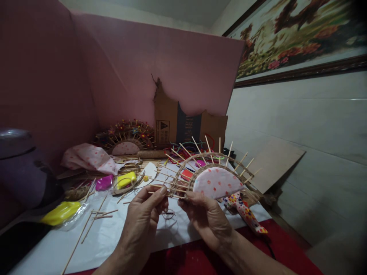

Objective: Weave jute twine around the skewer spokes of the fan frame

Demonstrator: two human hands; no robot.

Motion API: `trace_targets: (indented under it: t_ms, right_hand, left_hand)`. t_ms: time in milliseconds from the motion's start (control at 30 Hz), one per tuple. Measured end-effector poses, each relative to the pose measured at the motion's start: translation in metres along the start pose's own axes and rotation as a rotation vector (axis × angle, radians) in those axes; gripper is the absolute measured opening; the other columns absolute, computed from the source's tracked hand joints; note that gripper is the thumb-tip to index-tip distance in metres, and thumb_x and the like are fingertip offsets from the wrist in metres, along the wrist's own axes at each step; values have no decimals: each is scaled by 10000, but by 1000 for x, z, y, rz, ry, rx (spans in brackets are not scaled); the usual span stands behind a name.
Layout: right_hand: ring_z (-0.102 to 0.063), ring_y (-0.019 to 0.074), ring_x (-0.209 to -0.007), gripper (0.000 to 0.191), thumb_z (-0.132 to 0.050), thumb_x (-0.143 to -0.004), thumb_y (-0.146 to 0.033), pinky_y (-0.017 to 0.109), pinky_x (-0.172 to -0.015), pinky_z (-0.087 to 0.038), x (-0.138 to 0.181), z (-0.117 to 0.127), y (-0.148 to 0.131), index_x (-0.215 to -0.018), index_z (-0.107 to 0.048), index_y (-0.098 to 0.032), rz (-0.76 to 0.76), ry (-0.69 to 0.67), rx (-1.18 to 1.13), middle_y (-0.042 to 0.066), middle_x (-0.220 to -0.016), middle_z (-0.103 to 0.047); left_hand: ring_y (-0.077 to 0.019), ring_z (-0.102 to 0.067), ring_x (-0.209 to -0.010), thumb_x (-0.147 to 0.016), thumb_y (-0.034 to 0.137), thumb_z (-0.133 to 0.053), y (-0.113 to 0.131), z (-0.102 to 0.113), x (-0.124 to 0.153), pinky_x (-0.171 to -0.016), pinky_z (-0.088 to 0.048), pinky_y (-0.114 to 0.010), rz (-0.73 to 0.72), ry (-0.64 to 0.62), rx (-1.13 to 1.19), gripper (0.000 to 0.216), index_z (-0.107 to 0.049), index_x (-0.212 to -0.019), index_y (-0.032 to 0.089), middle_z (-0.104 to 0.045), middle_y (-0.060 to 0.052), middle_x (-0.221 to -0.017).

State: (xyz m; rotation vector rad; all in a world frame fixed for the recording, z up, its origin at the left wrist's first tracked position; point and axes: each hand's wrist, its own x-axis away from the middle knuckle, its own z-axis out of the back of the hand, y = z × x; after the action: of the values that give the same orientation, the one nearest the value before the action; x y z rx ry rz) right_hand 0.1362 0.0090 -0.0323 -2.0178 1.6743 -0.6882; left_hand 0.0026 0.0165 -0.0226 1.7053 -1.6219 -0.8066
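Observation:
Both hands are at a half-round fan frame point(218, 183), a padded pale pink fabric half-disc with red dots, edged with twine. Thin wooden sticks radiate from it, and an outer twine band point(177, 173) weaves between them. My right hand point(210, 215) grips its lower left corner, thumb on the front. My left hand point(146, 210) is closed in a pinch at the left end of the outer band, on the twine beside the lowest stick. The fingertips partly hide the twine there. A thin loop of twine point(168, 214) hangs below, between the hands.
Loose sticks point(97, 215), yellow point(61, 213) and magenta point(104, 182) packets lie left on the white sheet. Behind stand a decorated fan point(126, 147), dotted cloth point(88, 157), a twine roll point(150, 154) and cut cardboard point(166, 118). A flower-patterned item point(249, 214) lies right.

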Motion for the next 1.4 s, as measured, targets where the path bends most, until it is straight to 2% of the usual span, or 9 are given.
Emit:
trace_targets:
  t_ms: [300,467,567,800,967,1067,1133,1233,1400]
  right_hand:
    - [-554,141,-804,115,-641,-651,-134,258,-751,-434,0,3,1,-751,-693,-112,-2,-72,13,53,-845,-663]
    - [-538,119,-745,106,-629,-682,-181,220,-620,-409,-1,3,2,-762,-677,-130,-24,-94,74,46,-884,-646]
    - [-521,92,-665,105,-644,-685,-202,186,-527,-374,-2,2,1,-762,-661,-134,-57,-104,91,29,-820,-632]
    - [-483,29,-476,225,-670,-687,-302,122,-348,-262,-10,3,-4,-712,-612,-86,-231,-95,272,15,-676,-593]
    - [-493,39,-400,386,-636,-689,-460,118,-284,-201,-17,4,-4,-821,-569,-103,-257,-147,394,19,-624,-607]
    - [-482,41,-361,482,-551,-702,-574,122,-265,-181,-18,6,-1,-808,-549,-104,-246,-191,464,26,-605,-604]
    - [-459,37,-334,490,-520,-716,-588,127,-264,-172,-17,7,2,-789,-545,-105,-240,-223,539,21,-587,-595]
    - [-404,28,-306,430,-527,-735,-550,145,-290,-184,-15,8,5,-725,-547,-120,-100,-191,716,-9,-525,-562]
    - [-366,46,-392,321,-481,-818,-439,197,-415,-272,-11,9,-3,-693,-565,-156,441,96,969,-30,-524,-505]
  left_hand:
    - [-58,-493,-488,-539,145,-755,1,-3,-2,-449,-396,-163,17,36,25,177,-607,-634,122,-558,15,-594]
    - [-66,-526,-485,-510,151,-764,2,0,-6,-457,-412,-166,53,70,2,203,-600,-626,126,-574,23,-581]
    - [-77,-552,-504,-523,181,-761,2,6,-10,-474,-427,-167,77,64,-42,198,-604,-629,126,-589,20,-570]
    - [-79,-589,-634,-594,103,-714,4,12,-15,-681,-506,-213,73,67,41,136,-590,-638,136,-617,20,-673]
    - [-68,-584,-579,-623,22,-662,11,14,-22,-643,-533,-212,61,143,84,139,-576,-608,131,-613,18,-642]
    - [-69,-585,-574,-628,8,-648,14,16,-27,-623,-539,-207,22,183,83,148,-575,-594,132,-606,22,-629]
    - [-64,-579,-567,-629,12,-648,14,18,-30,-617,-537,-198,3,194,68,149,-572,-583,131,-601,24,-626]
    - [-68,-578,-574,-619,26,-666,13,21,-31,-624,-536,-201,4,200,43,146,-572,-572,127,-603,16,-628]
    - [-72,-574,-576,-615,44,-680,9,23,-33,-614,-535,-196,8,207,13,121,-588,-595,121,-596,10,-637]
